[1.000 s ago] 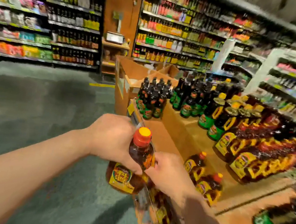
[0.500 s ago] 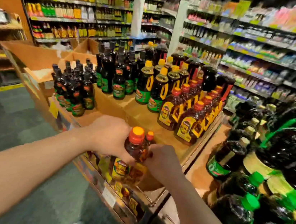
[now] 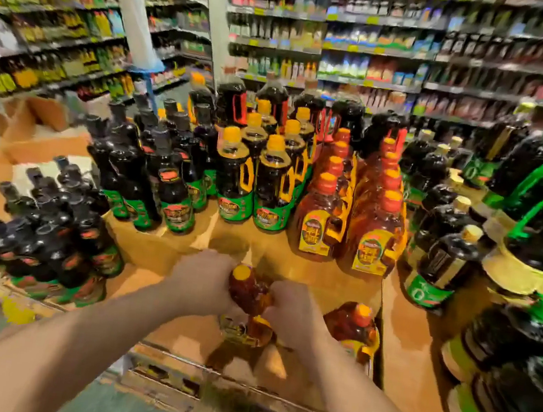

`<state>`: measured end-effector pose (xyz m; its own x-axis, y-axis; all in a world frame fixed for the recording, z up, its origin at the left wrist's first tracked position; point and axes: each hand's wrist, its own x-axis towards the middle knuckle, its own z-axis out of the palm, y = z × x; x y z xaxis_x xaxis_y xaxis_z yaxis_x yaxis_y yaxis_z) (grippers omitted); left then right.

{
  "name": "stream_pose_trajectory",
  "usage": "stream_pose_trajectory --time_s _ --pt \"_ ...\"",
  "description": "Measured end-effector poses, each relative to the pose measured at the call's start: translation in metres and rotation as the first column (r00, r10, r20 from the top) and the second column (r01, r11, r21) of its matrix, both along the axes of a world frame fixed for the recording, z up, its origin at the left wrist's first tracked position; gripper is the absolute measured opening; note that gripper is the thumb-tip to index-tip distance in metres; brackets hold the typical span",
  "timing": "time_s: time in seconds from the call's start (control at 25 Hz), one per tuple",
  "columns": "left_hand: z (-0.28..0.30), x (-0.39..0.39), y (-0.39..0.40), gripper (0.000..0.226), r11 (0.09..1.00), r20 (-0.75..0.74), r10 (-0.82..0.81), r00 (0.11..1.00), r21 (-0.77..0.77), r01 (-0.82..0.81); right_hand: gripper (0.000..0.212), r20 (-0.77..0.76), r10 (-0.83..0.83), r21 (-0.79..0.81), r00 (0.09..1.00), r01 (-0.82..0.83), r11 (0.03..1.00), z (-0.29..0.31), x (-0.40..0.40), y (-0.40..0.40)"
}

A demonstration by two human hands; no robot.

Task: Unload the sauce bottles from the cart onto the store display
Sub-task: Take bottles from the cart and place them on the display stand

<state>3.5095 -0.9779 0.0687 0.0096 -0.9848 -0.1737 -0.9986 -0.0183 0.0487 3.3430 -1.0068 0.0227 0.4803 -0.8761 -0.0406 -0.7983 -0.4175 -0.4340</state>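
Amber sauce bottle (image 3: 248, 298), label blurred, gripped by left hand (image 3: 205, 280) and right hand (image 3: 294, 312), which hide its sides.

Glossy clear plastic bottle (image 3: 250, 303) over matt brown cardboard display (image 3: 317, 270).

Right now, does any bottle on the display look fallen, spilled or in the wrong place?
Nothing stands out. The bottles on the cardboard display stand upright in groups, and no spill shows. Both hands, left hand and right hand, hold one amber bottle over the lower front tier, beside another amber bottle.
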Motion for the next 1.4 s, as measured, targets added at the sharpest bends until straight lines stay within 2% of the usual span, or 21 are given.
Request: stream_pose_trajectory --time_s 0.04,0.16,0.24,0.32,0.44,0.52,0.68,0.92,1.04,1.16,1.28,1.4 --pt "-0.010 0.007 -0.012 0.057 1.000 -0.061 0.006 0.998 0.021 -0.005 0.004 -0.025 -0.049 0.022 0.998 0.050 0.999 -0.005 0.008 -0.006" --pt "-0.036 0.014 -0.045 0.064 0.995 -0.177 0.044 0.983 0.095 -0.027 0.017 -0.073 -0.173 0.074 0.982 0.178 0.981 -0.018 0.019 -0.020" --pt "-0.054 0.013 -0.062 0.066 0.994 -0.193 0.021 0.981 0.113 0.001 0.004 -0.156 -0.176 0.083 0.972 0.191 0.978 -0.025 0.019 -0.031" --pt "-0.068 0.012 -0.067 0.052 0.991 -0.187 -0.001 0.982 0.131 0.026 0.014 -0.196 -0.150 0.101 0.969 0.172 0.980 -0.030 0.020 -0.037" --pt "-0.089 0.016 -0.076 0.036 0.992 -0.216 -0.042 0.976 0.109 0.067 0.031 -0.128 -0.124 0.126 0.984 0.140 0.982 -0.038 0.028 -0.046" --pt "-0.101 0.017 -0.081 0.042 0.989 -0.222 -0.095 0.970 0.094 0.118 0.038 -0.072 -0.103 0.136 0.992 0.112 0.984 -0.041 0.035 -0.050" --pt "-0.112 0.016 -0.083 0.048 0.993 -0.190 -0.075 0.979 0.074 0.091 0.037 -0.051 -0.061 0.157 0.997 0.069 0.985 -0.045 0.041 -0.063" --pt "-0.106 0.018 -0.088 0.045 0.985 -0.163 -0.072 0.984 0.142 0.095 0.037 -0.146 -0.037 0.247 0.989 0.072 0.966 -0.051 0.053 -0.075" --pt "-0.093 0.026 -0.097 0.030 0.981 -0.004 -0.158 0.987 0.115 0.157 0.029 -0.165 -0.057 0.239 0.985 0.096 0.966 -0.049 0.055 -0.076" --pt "-0.096 0.035 -0.103 0.035 0.947 0.039 -0.306 0.951 0.118 0.300 0.031 -0.149 -0.082 0.193 0.985 0.110 0.975 -0.045 0.056 -0.064" --pt "-0.103 0.037 -0.112 0.035 0.888 0.048 -0.454 0.890 0.103 0.448 0.029 -0.144 -0.226 0.162 0.963 0.248 0.955 -0.044 0.058 -0.041" --pt "-0.106 0.041 -0.118 0.040 0.850 -0.005 -0.524 0.852 0.052 0.524 0.027 -0.136 -0.450 0.157 0.883 0.468 0.870 -0.046 0.065 -0.009"
